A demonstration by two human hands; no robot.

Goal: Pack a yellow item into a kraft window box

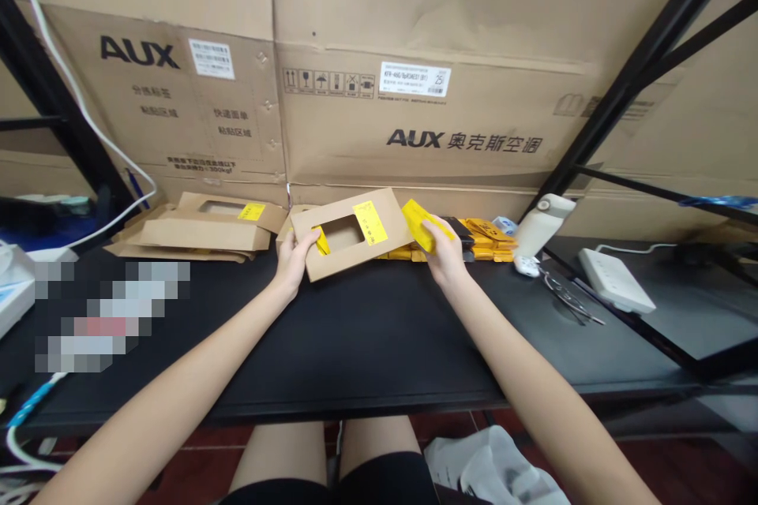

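My left hand (294,259) is closed on the left end of a brown cardboard box (392,211) with a cut-out window. It tilts above the black tabletop, and a yellow sticker with handwriting is on its face. Something yellow (321,241) shows at the window's left edge, beside my left fingers. My right hand (445,254) grips a bright yellow packet (422,225) just right of the box. What is printed on the packet is too blurred to read. Behind my right hand lie several orange-yellow packets (490,238), partly hidden by the hand and box.
Flattened or folded brown boxes (228,233) are stacked at the back left. A cream bottle (543,222), glasses (565,296) and a white device (616,280) are on the right. Large AUX cartons (332,134) wall the back. Black metal posts (639,63) flank the table.
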